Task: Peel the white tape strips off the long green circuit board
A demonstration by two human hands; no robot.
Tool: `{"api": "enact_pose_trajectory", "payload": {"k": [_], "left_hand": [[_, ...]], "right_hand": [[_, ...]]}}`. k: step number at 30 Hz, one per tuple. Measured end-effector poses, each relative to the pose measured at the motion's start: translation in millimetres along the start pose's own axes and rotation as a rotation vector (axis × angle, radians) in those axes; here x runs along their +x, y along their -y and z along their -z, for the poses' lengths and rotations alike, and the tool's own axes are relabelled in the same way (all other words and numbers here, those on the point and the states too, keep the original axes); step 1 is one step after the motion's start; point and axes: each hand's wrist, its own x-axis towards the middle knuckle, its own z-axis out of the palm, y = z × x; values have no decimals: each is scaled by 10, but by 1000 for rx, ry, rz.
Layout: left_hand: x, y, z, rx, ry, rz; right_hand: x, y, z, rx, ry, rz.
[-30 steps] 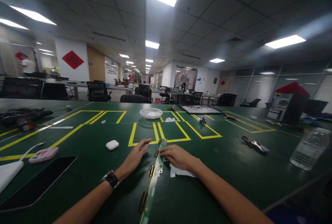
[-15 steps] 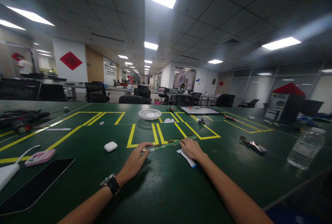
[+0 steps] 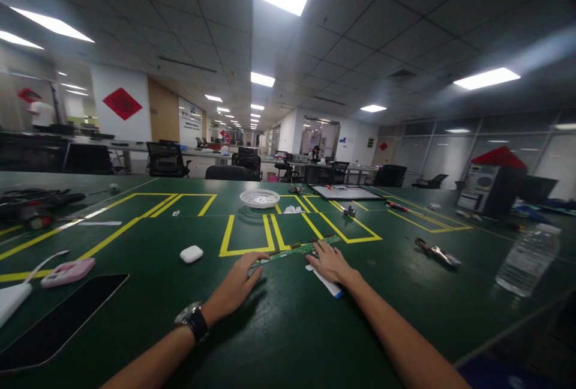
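A long, narrow green circuit board [image 3: 288, 253] lies slantwise on the green table top. My left hand [image 3: 234, 286], with a watch on its wrist, is by the board's left end; its thumb stands apart from the fingers, and whether the fingertips touch the board is unclear. Over the board's right part, my right hand [image 3: 332, 264] lies palm down with spread fingers, their tips at the board. Partly under that palm is a white strip with a blue end [image 3: 327, 284]. Neither hand grips anything.
Yellow tape [image 3: 245, 252] marks rectangles on the table. A white basket [image 3: 260, 199], a white earbud case [image 3: 191, 254] and a black phone [image 3: 67, 320] lie around. To the right are a tool with a metal body [image 3: 443, 255] and a water bottle [image 3: 528, 262].
My right hand's fingers have spread and flattened from a more curled pose. My left thumb has drawn away from the board's end. The white strip has shifted slightly towards me.
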Motion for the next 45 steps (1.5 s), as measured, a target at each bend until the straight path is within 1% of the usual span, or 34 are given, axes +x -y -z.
{"api": "enact_pose_trajectory", "payload": {"k": [7,11,13,16,19,21,23,25,26,27,28,29,31,32,33,35,36,38,42,45], "left_hand": [[-3,-9,7,-13,-3,-1],[34,-48,59,-11,-34,-11],[61,-56,98,-3,-67,-8],[84,-43,137,11,-96,5],[65,-7,118,38,-71,7],[31,15,77,71,-9,-3],[-9,24,28,116,87,-29],[-44,16,-13,176,170,-56],[-58,5,-27,209,197,-63],[-67,-8,-36,243,215,-64],[-73,-23,-41,275,226,-60],[-77,-38,-41,302,233,-55],[-79,-64,-37,342,248,-46],[-80,-74,-34,357,256,-43],[-81,-81,-33,369,263,-41],[-84,-87,-37,386,279,-38],[-85,-86,-40,392,286,-37],[-86,-80,-48,401,294,-36],[-84,-63,-56,414,294,-37],[-84,-57,-54,415,295,-40]], "right_hand": [[21,-55,93,43,-64,96],[-37,20,132,16,-45,98],[-67,83,154,31,-22,144],[-121,222,189,78,18,299],[-214,427,207,137,44,524],[-294,577,208,172,47,663],[-364,701,209,199,44,773],[-397,762,218,224,28,841],[-394,762,226,229,10,845],[-378,738,236,225,-23,816],[-352,694,249,207,-74,750],[-319,631,261,176,-131,659],[-246,470,282,77,-232,431],[-213,385,288,20,-244,333],[-187,305,290,-36,-229,238],[-154,184,279,-109,-154,115],[-146,148,268,-122,-122,83],[-138,122,242,-112,-95,82],[-113,146,191,-44,-122,151],[-69,127,152,28,-147,162]]}}
